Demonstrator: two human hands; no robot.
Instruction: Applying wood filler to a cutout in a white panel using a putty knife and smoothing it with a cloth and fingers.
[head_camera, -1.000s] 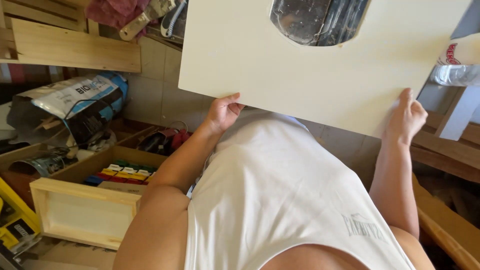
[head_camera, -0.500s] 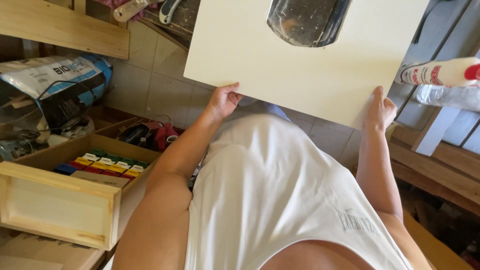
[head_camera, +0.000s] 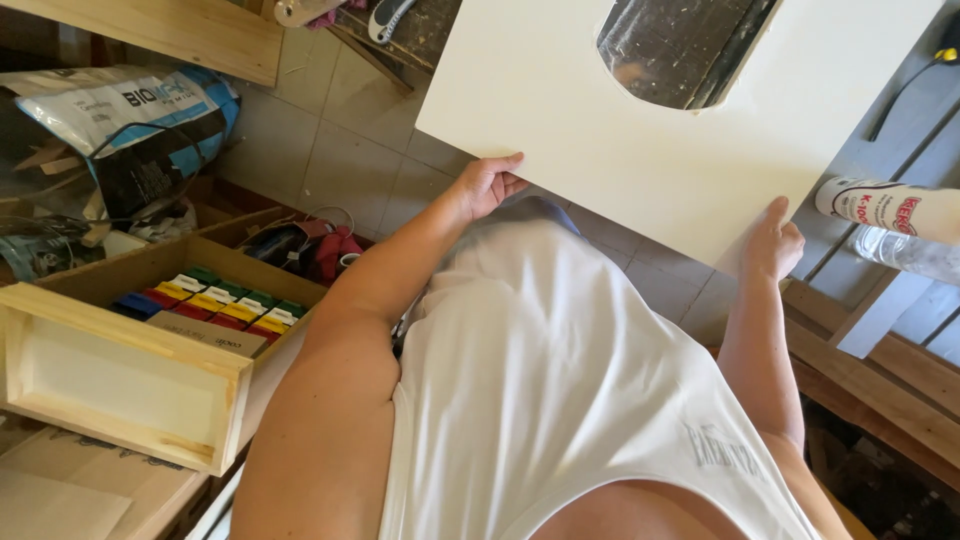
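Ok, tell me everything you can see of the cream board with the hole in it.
The cream board is a flat, smooth, pale panel, seemingly painted wood, with a large rounded cutout near its upper edge showing dark planks behind. It is held up off the floor, tilted in the picture. The left hand grips its lower left edge and the right hand its lower right edge. Its top runs out of view.

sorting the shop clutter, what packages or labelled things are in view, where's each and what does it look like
Sack: upper left on the floor, slumped, white and blue with a black lower part.
Tube: right edge beside the right hand, lying flat, white cylinder with red and black label.
Card strip: inside the wooden box at left, flat brown card beside rows of coloured pieces.
Clear plastic bottle: just below the tube, label not visible.
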